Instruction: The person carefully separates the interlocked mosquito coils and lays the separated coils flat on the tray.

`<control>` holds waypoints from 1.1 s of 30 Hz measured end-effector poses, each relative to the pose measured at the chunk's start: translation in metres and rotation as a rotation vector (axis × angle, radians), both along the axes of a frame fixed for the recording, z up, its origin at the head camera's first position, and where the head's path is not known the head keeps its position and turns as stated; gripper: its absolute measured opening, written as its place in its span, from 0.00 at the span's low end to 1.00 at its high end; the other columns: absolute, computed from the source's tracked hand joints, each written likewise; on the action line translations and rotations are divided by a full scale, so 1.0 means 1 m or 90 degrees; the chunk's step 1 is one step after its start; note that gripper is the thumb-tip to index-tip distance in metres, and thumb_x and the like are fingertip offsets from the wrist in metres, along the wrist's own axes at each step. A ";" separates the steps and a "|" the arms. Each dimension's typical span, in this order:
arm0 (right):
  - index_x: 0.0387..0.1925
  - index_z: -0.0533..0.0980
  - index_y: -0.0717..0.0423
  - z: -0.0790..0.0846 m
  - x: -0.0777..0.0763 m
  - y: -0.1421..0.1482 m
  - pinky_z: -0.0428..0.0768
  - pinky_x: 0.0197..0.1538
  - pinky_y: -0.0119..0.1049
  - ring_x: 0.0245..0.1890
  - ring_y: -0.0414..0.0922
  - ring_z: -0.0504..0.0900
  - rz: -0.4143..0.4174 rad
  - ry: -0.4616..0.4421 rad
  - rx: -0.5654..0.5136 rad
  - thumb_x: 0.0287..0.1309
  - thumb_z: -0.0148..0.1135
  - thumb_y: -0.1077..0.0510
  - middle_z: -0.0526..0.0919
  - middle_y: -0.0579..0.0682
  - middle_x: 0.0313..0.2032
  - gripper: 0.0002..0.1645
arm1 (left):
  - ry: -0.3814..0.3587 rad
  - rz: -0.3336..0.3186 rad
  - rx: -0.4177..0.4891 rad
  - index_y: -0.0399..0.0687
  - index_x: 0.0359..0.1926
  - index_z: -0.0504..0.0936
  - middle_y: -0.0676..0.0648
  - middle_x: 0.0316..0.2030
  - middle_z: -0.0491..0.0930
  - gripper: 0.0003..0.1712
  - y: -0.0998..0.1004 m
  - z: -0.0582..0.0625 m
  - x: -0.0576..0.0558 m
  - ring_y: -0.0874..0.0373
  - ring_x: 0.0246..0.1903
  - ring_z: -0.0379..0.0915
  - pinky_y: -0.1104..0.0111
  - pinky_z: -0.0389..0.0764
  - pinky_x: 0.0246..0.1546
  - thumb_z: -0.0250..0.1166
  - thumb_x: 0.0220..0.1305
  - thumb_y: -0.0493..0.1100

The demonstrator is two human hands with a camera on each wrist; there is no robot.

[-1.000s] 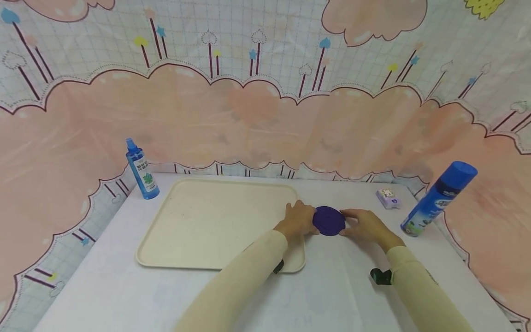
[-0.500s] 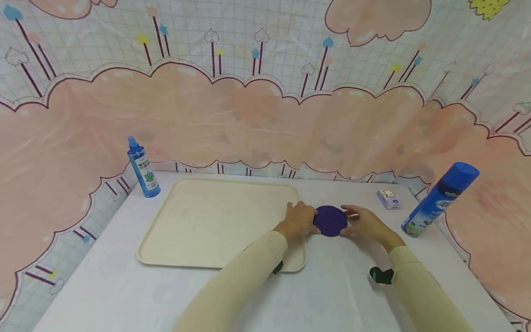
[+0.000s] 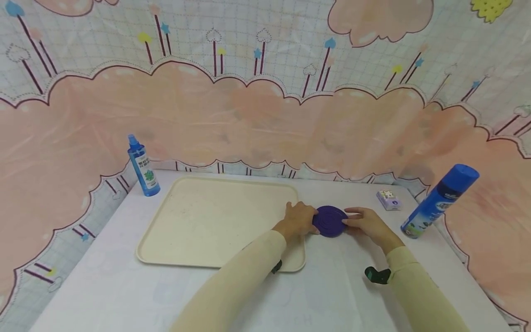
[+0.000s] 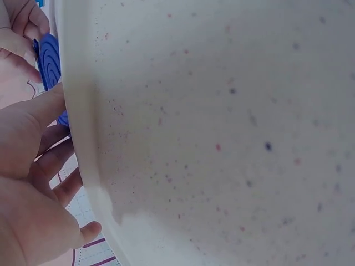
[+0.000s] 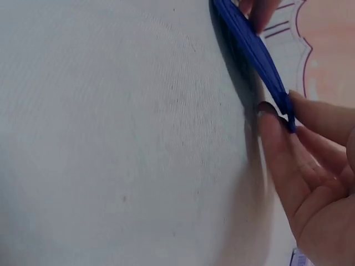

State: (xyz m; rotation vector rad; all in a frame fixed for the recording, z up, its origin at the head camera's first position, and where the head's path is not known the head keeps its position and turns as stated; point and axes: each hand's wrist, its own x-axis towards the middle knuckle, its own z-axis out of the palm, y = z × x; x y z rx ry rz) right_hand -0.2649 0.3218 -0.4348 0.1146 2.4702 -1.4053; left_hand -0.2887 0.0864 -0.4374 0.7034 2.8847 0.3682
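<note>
A dark blue round disc [image 3: 329, 221], flat with concentric rings, is held between both hands just right of the tray. My left hand [image 3: 296, 218] grips its left edge from over the tray's right rim, thumb at the near side. On the opposite edge, my right hand [image 3: 369, 226] pinches a small tab with thumb and fingers, as the right wrist view shows. There the disc [image 5: 252, 52] appears almost edge-on, tilted above the white tabletop, with a shadow beside it. The left wrist view has the ringed disc [image 4: 50, 61] partly hidden behind the tray rim and left fingers.
A large cream tray [image 3: 224, 221] lies left of the disc. Behind its left corner stands a blue spray bottle [image 3: 143, 168]. To the right are a small purple packet [image 3: 388, 201] and a tall blue aerosol can [image 3: 439, 200]. A patterned cloth [image 3: 265, 124] hangs behind the table.
My right hand's fingers, spread around the disc's right edge before, have come together onto that edge. The left hand and the disc stay nearly in place.
</note>
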 end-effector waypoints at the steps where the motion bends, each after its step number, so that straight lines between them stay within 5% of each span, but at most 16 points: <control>1: 0.73 0.61 0.72 0.000 0.000 -0.001 0.88 0.46 0.28 0.40 0.33 0.85 -0.013 -0.005 -0.025 0.69 0.63 0.60 0.78 0.70 0.63 0.38 | -0.004 -0.001 0.003 0.62 0.67 0.78 0.55 0.64 0.81 0.38 0.000 0.001 0.000 0.55 0.66 0.71 0.47 0.61 0.75 0.76 0.56 0.60; 7: 0.71 0.62 0.74 -0.004 0.003 -0.001 0.87 0.41 0.24 0.36 0.29 0.84 -0.042 -0.001 -0.079 0.69 0.62 0.63 0.83 0.60 0.57 0.35 | -0.026 -0.006 0.028 0.61 0.67 0.78 0.55 0.64 0.81 0.38 -0.002 0.002 0.002 0.55 0.66 0.72 0.47 0.60 0.75 0.77 0.55 0.58; 15: 0.72 0.64 0.71 -0.003 0.002 0.003 0.86 0.44 0.23 0.38 0.27 0.82 -0.038 0.014 -0.039 0.69 0.63 0.60 0.73 0.69 0.67 0.35 | -0.035 -0.005 0.083 0.58 0.66 0.79 0.52 0.64 0.81 0.31 -0.002 0.003 -0.002 0.52 0.66 0.74 0.42 0.59 0.76 0.71 0.63 0.56; 22: 0.73 0.62 0.71 0.011 -0.001 0.001 0.87 0.46 0.24 0.38 0.27 0.83 -0.036 0.029 -0.082 0.70 0.61 0.63 0.78 0.62 0.61 0.35 | -0.023 -0.014 0.162 0.53 0.64 0.81 0.50 0.59 0.85 0.23 -0.006 0.011 -0.009 0.50 0.62 0.76 0.53 0.71 0.66 0.65 0.70 0.48; 27: 0.74 0.60 0.71 0.020 -0.004 -0.006 0.87 0.47 0.24 0.38 0.27 0.84 -0.026 0.047 -0.112 0.70 0.60 0.64 0.80 0.54 0.55 0.36 | -0.038 -0.023 0.269 0.45 0.62 0.82 0.45 0.55 0.87 0.23 -0.017 0.016 -0.018 0.53 0.52 0.85 0.67 0.84 0.56 0.68 0.67 0.38; 33: 0.74 0.62 0.67 0.031 -0.010 -0.012 0.87 0.49 0.25 0.40 0.27 0.85 -0.013 0.081 -0.114 0.70 0.61 0.63 0.80 0.45 0.50 0.35 | -0.098 0.025 0.431 0.42 0.60 0.83 0.43 0.56 0.86 0.24 -0.033 0.026 -0.027 0.50 0.49 0.88 0.68 0.88 0.48 0.71 0.62 0.34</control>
